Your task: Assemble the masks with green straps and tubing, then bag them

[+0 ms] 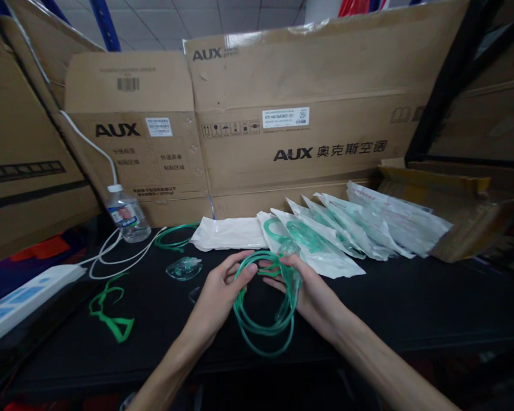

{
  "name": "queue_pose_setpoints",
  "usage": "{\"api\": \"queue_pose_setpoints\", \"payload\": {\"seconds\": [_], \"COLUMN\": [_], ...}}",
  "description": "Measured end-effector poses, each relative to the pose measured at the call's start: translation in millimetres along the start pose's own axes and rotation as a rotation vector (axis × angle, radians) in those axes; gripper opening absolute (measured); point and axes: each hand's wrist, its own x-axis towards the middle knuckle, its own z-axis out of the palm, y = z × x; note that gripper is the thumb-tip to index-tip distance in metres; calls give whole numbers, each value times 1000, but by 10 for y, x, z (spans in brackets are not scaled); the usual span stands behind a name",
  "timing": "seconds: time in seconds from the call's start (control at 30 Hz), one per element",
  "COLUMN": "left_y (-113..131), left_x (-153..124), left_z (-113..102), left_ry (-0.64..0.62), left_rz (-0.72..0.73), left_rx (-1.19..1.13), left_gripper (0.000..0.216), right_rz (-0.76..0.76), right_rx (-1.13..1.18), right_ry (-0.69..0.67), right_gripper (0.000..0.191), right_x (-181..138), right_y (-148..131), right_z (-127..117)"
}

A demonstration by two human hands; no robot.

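Between my two hands hangs a coil of green tubing, held above the front part of the black table. My left hand is closed on the coil's upper left, thumb on top. My right hand grips the upper right, together with a clear plastic mask-like piece partly hidden by the tubing and fingers. A green strap runs between the hands near the top of the coil. Behind my left hand lies a clear plastic mask. Beyond it rests another loop of green tubing.
Several white-and-clear pouches with green contents lean in a row at the back right. A flat white packet lies beside them. At left are a green strap, power strip, white cable and plastic bottle. Cardboard walls the back.
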Motion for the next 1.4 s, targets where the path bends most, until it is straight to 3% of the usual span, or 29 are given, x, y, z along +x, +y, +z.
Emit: {"api": "queue_pose_setpoints", "payload": {"seconds": [0.13, 0.27, 0.4, 0.57, 0.67, 0.83, 0.93, 1.03, 1.2, 1.4], "left_y": [-131, -210, -152, 10, 113, 215, 223, 189, 47, -37], "left_x": [24, 13, -7, -20, -62, -56, 206, 643, 1233, 1429], "left_z": [24, 110, 272, 384, 304, -66, -219, -184, 158, 500], "left_ry": [7, -8, -32, -42, -71, -70, 7, -10, -150, -197], "left_rz": [84, 111, 123, 170, 168, 43, 71, 62, -45, -84], "left_rx": [213, 331, 374, 459, 552, 728, 843, 865, 724, 571], "left_gripper": [57, 57, 54, 55, 55, 66, 63, 58, 47, 41], "right_rz": [48, -1, -16, -59, -90, -122, -57, -8, 39, 73], "right_rx": [189, 222, 283, 297, 274, 92, -24, -47, -64, -90], "right_ry": [-8, 5, 55, 88, 110, 85, 49, 46, -70, -161], "right_gripper": [12, 15, 21, 14, 15, 20, 29, 34, 35, 29], "right_x": [-4, -13, 19, 89, 72, -29, -53, -70, -216, -413], "right_y": [-38, -66, -50, -11, -14, -58, -61, -29, 2, -61], "right_z": [44, 84, 129, 159, 149, 67, 0, -40, -34, -91]}}
